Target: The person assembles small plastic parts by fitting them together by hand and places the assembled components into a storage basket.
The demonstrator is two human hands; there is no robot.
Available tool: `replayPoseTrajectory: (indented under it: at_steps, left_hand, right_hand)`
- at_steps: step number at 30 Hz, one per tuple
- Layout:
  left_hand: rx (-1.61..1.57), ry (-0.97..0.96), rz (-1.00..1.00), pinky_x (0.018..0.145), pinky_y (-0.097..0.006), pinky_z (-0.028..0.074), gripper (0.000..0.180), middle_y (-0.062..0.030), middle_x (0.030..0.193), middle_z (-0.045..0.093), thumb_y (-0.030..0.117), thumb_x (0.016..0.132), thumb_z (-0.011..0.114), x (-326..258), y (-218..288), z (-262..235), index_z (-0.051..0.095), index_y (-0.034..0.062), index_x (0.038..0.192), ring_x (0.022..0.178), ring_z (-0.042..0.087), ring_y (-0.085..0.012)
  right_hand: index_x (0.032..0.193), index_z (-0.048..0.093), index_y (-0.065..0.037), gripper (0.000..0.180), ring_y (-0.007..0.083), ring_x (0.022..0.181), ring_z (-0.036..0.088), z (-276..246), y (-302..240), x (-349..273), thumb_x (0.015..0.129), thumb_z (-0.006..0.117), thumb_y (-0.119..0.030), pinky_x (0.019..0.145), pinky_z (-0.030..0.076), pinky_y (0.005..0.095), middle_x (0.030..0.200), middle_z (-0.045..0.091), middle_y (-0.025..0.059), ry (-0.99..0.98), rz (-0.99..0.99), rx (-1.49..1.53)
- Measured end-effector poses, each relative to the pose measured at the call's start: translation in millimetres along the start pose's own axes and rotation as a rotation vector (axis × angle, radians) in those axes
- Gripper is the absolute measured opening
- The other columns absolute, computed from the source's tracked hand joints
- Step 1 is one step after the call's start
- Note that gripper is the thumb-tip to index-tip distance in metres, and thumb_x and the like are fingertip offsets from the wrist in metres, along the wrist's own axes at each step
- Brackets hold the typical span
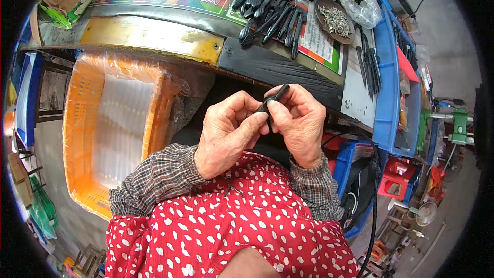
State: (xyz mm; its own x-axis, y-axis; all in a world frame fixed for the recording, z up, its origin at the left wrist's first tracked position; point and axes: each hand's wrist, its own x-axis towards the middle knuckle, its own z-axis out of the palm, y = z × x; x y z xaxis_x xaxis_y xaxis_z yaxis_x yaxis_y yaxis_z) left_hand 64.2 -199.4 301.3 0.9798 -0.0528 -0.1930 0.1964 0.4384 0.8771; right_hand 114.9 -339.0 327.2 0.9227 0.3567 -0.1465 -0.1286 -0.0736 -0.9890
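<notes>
My left hand [221, 136] and my right hand [303, 123] meet in front of the table edge. Both are closed, thumbs and fingers pinching a small black plastic part [281, 91]. One end of it sticks out above my right fingers; the rest is mostly hidden, so I cannot tell whether it is one piece or two. A couple of thin metal screws [234, 190] lie on the red, white-spotted cloth over my lap. On the table beyond, similar long black plastic pieces [280, 20] are heaped, beside a brown dish [322, 14] of small metal screws.
At left stands an orange plastic basket [77, 175] lined with clear film and holding translucent sheets. A blue tray [386, 80] borders the table's right side. Loose black pieces [368, 64] lie near it. A black cable [374, 216] hangs at my right.
</notes>
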Motion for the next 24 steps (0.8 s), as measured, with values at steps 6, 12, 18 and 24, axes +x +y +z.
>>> replayPoseTrajectory:
  at_steps: [6,12,18,24]
  left_hand:
    - [-0.045,-0.010,-0.009,0.045,-0.016,0.038,0.006,-0.0032,0.071,0.061,0.004,0.090,0.056,1.2,-0.7,-0.8,0.054,-0.0016,0.092,0.053,0.050,-0.0028]
    - [-0.112,-0.115,-0.128,0.043,-0.016,0.037,0.008,-0.0037,0.071,0.061,0.006,0.091,0.056,-0.6,9.1,-4.7,0.056,-0.0015,0.092,0.051,0.049,-0.0034]
    - [-0.173,-0.164,-0.183,0.042,-0.017,0.036,0.009,-0.0049,0.070,0.061,0.007,0.091,0.056,-2.7,5.9,-3.9,0.056,-0.0020,0.092,0.050,0.050,-0.0047]
    - [-0.203,-0.119,-0.158,0.042,-0.017,0.037,0.008,-0.0057,0.070,0.061,0.006,0.091,0.057,1.3,2.6,-3.0,0.056,-0.0019,0.092,0.050,0.050,-0.0054]
  right_hand:
    - [0.096,0.060,0.001,0.011,0.0023,0.062,0.054,4.4,3.8,-2.7,0.085,0.060,0.000,0.052,0.043,0.0164,0.077,0.060,-0.0014,0.085,-0.033,0.002]
    - [0.095,0.063,0.000,0.019,0.0007,0.056,0.047,-12.5,3.5,1.9,0.090,0.062,-0.018,0.048,0.036,0.0149,0.074,0.059,-0.0025,0.012,-0.091,0.065]
    - [0.081,0.062,-0.002,0.022,0.0014,0.050,0.045,-20.3,3.1,11.1,0.092,0.058,-0.020,0.042,0.033,0.0163,0.063,0.056,-0.0030,-0.179,-0.017,0.176]
    - [0.082,0.062,-0.002,0.021,0.0010,0.051,0.045,-1.2,19.0,2.8,0.092,0.058,-0.019,0.043,0.033,0.0170,0.063,0.055,-0.0032,0.174,-0.270,-0.052]
